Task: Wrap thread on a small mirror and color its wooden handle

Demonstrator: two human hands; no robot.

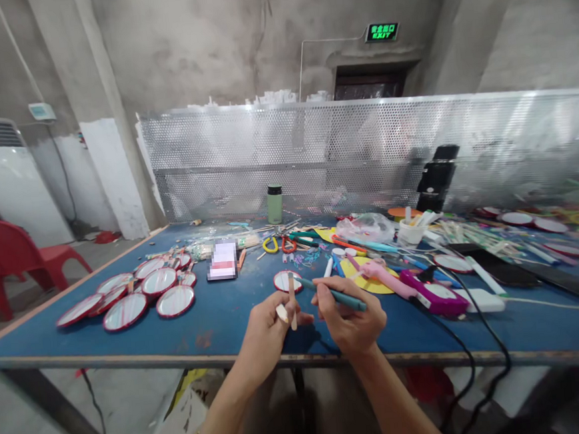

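Observation:
My left hand [264,329] is closed around a flat wooden craft stick [292,297], which stands roughly upright. A pale, short piece [282,312] also pokes out between its fingers; I cannot make out what it is. My right hand [353,315] grips a teal pen [343,298] like a writing tool. The pen's tip points left, close to the upper part of the stick; whether they touch I cannot tell. Just behind the stick, a round white disc with a red rim [285,281] lies on the blue table [189,345], partly covered by the stick.
Several red-rimmed discs [159,281] are piled at left, beside a phone [222,260]. A green bottle [275,205] stands at the back. On the right are a pink glue gun [385,280], a purple device [436,296], a white cup [411,233], cables and a perforated metal screen [244,147] behind.

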